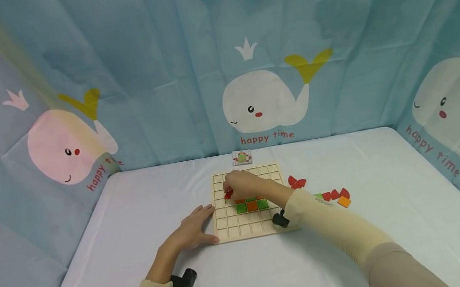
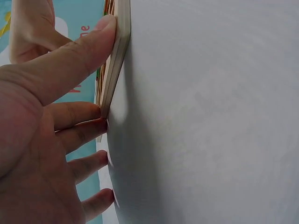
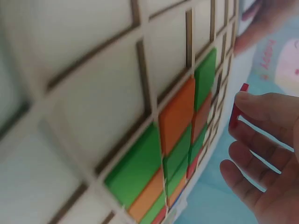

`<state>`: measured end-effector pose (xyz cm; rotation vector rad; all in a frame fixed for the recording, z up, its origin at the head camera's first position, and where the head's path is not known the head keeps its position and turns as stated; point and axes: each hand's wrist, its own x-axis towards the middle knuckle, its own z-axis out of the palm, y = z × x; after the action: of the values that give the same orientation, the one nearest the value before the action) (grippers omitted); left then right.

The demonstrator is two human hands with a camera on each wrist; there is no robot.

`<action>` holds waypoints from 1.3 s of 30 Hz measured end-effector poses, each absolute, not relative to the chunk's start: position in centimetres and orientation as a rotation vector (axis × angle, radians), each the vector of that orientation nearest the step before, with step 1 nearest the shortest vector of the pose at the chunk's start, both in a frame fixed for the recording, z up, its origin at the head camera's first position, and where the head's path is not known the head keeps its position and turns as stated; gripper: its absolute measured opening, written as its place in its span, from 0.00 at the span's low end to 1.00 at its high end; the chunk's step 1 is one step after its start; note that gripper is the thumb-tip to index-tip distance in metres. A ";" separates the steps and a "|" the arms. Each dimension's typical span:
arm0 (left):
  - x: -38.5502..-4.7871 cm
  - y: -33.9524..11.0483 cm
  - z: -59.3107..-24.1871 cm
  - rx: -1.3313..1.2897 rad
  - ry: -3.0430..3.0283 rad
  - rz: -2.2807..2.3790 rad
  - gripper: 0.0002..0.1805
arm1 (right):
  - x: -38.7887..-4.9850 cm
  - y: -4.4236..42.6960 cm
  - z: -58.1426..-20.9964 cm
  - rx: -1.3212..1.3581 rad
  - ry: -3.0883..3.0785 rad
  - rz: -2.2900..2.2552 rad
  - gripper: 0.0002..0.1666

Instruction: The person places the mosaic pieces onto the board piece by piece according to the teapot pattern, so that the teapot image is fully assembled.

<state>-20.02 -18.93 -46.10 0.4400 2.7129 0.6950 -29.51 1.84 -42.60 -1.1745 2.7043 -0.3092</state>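
Note:
A wooden grid board point(image 1: 227, 225) lies on the white table, with green tiles point(image 1: 241, 207) and orange tiles point(image 1: 251, 206) set side by side in its middle cells. Between thumb and index finger, my right hand point(image 1: 243, 184) pinches a small red piece point(image 3: 236, 109) above the board's left-middle cells; its other fingers are loosely bent. My left hand point(image 1: 191, 228) steadies the board's left side, fingers extended. In the left wrist view its thumb point(image 2: 88, 44) presses near the board's corner while fingertips touch the edge. My right hand hides part of the tiles.
Beyond the board lies a small pattern card point(image 1: 241, 157). Loose red pieces point(image 1: 296, 183) are right of the board. Farther right are more red pieces point(image 1: 335, 194), a green piece and an orange tile point(image 1: 344, 201). A whale-print curtain point(image 1: 163, 124) surrounds the table.

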 end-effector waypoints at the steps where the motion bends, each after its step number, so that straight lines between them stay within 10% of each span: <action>1: -20.0 -19.0 -46.1 0.442 2.713 0.695 0.51 | -29.4 1.5 -42.7 -1.185 2.701 -0.301 0.12; 39: -19.9 -18.9 -45.9 0.440 2.705 0.703 0.51 | -29.0 1.0 -42.9 -1.152 2.694 -0.358 0.12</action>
<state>-19.87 -18.87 -45.87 0.4402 2.7047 0.7031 -29.02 1.01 -42.88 -1.1520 2.6940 -0.3579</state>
